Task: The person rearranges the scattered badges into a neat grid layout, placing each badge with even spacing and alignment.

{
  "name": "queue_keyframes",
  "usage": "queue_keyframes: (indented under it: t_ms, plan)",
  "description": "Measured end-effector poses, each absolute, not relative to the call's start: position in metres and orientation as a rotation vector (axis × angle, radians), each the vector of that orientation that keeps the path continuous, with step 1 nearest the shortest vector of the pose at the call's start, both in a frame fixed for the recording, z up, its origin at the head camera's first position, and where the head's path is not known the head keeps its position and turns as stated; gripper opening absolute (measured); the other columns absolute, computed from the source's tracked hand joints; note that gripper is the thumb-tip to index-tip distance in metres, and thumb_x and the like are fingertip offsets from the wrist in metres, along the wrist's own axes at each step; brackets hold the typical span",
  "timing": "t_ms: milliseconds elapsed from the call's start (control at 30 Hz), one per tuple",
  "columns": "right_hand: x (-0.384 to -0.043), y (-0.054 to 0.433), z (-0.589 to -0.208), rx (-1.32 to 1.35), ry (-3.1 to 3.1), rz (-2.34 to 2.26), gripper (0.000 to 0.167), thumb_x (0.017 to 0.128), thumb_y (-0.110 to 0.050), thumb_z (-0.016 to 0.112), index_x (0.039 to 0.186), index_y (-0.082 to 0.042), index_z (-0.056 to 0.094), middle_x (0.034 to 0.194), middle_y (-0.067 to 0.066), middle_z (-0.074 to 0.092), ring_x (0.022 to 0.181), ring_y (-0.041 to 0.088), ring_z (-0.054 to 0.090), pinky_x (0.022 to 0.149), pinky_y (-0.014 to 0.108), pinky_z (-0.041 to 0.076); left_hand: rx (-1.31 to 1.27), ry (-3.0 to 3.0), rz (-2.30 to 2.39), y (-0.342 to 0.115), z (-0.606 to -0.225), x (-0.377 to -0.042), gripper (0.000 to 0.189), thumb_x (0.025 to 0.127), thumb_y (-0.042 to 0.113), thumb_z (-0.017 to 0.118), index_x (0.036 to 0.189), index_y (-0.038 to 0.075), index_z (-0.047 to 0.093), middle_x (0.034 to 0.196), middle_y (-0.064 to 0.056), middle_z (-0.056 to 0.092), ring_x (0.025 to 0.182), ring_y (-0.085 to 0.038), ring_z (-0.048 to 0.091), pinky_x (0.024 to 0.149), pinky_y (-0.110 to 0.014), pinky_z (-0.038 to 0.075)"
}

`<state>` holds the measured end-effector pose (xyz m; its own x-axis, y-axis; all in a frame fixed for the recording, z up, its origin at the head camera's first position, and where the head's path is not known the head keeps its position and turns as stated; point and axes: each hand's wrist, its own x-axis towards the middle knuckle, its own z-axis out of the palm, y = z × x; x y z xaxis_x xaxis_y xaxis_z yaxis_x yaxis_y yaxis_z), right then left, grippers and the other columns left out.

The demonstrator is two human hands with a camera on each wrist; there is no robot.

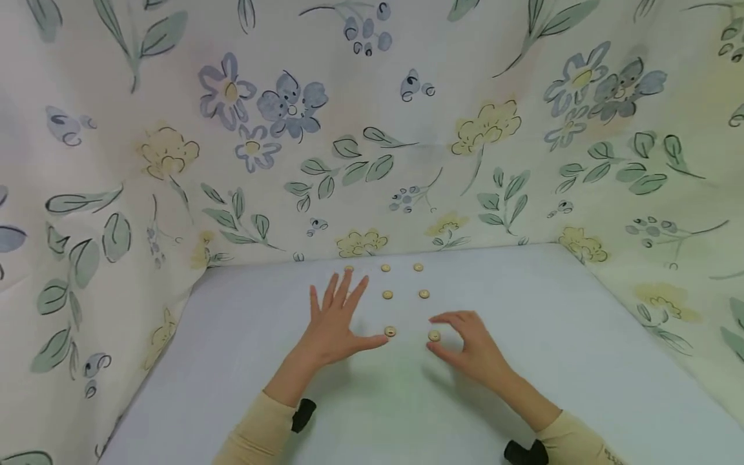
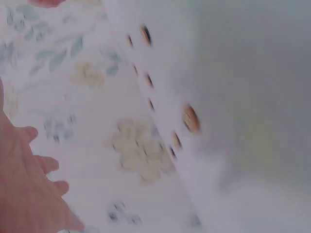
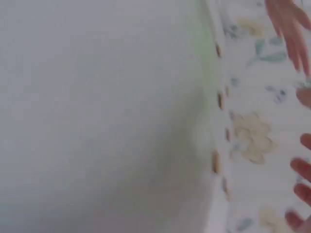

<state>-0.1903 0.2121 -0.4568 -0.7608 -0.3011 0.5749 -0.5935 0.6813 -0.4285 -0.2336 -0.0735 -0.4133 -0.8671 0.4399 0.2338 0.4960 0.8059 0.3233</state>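
Small round tan discs like wooden buttons lie in rows on the white table (image 1: 372, 413). My left hand (image 1: 331, 329) spreads its fingers wide over the left side of the rows. Its thumb tip overlaps the lower edge of the front left disc (image 1: 390, 331) in the head view. Farther right, my right hand (image 1: 476, 352) curves its thumb and forefinger apart, with the front right disc (image 1: 434, 336) showing in the gap between them. In the right wrist view the fingers (image 3: 302, 167) of that hand appear at the right edge, holding nothing.
Behind the front pair lie a middle right disc (image 1: 424, 294), a middle left disc (image 1: 387, 294) and a back row with a back right disc (image 1: 418, 267). A flowered cloth (image 1: 372, 161) hangs along the table's back edge and both sides.
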Motion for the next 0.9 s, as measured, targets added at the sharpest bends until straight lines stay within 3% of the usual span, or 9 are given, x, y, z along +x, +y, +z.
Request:
queue_keyframes:
  t_ms: [133, 200, 300, 467, 633, 900]
  plan:
    - [-0.21, 0.226, -0.437, 0.537, -2.576, 0.522, 0.089, 0.073, -0.053, 0.078, 0.148, -0.023, 0.041, 0.151, 0.013, 0.036, 0.143, 0.04, 0.017, 0.099, 0.074, 0.013, -0.622, -2.836, -0.451, -0.092, -0.42, -0.235, 0.108, 0.072, 0.084, 0.053, 0.156, 0.036, 0.006, 0.162, -0.004, -0.011, 0.144, -0.029, -0.022, 0.103, -0.067, -0.016]
    - [-0.218, 0.227, -0.433, 0.474, -2.677, 0.428, 0.096, 0.075, -0.063, 0.072, 0.154, -0.03, 0.029, 0.159, 0.013, 0.02, 0.146, 0.039, -0.002, 0.099, 0.076, 0.0, -0.585, -2.851, -0.4, -0.092, -0.423, -0.238, 0.102, 0.074, 0.086, 0.047, 0.155, 0.04, 0.005, 0.162, -0.004, -0.012, 0.144, -0.031, -0.023, 0.102, -0.068, -0.015]
    - [-0.224, 0.225, -0.434, 0.393, -2.813, 0.353, 0.096, 0.078, -0.073, 0.061, 0.156, -0.035, 0.019, 0.162, 0.012, 0.006, 0.145, 0.035, -0.015, 0.099, 0.075, -0.009, -0.569, -2.895, -0.355, -0.087, -0.425, -0.241, 0.097, 0.075, 0.087, 0.042, 0.154, 0.042, 0.009, 0.162, -0.004, -0.01, 0.143, -0.034, -0.023, 0.102, -0.068, -0.016]
    - [-0.223, 0.217, -0.442, 0.377, -2.923, 0.334, 0.092, 0.081, -0.078, 0.05, 0.156, -0.035, 0.017, 0.163, 0.008, -0.001, 0.145, 0.035, -0.018, 0.098, 0.075, -0.012, -0.548, -2.974, -0.301, -0.083, -0.433, -0.239, 0.1, 0.071, 0.091, 0.039, 0.154, 0.044, 0.01, 0.162, -0.004, -0.009, 0.143, -0.037, -0.022, 0.101, -0.068, -0.019]
    - [-0.223, 0.211, -0.445, 0.418, -2.906, 0.337, 0.09, 0.082, -0.076, 0.05, 0.156, -0.035, 0.02, 0.163, 0.008, 0.001, 0.145, 0.033, -0.017, 0.099, 0.074, -0.012, -0.497, -2.993, -0.32, -0.087, -0.439, -0.232, 0.099, 0.071, 0.09, 0.042, 0.154, 0.043, 0.013, 0.163, -0.005, -0.005, 0.144, -0.04, -0.015, 0.101, -0.07, -0.016]
    - [-0.233, 0.203, -0.437, 0.463, -2.897, 0.323, 0.09, 0.083, -0.073, 0.053, 0.156, -0.033, 0.02, 0.163, 0.01, 0.002, 0.146, 0.035, -0.014, 0.099, 0.075, -0.011, -0.474, -3.007, -0.305, -0.096, -0.432, -0.234, 0.099, 0.072, 0.09, 0.04, 0.154, 0.043, 0.011, 0.162, -0.004, -0.01, 0.144, -0.039, -0.019, 0.1, -0.071, -0.016]
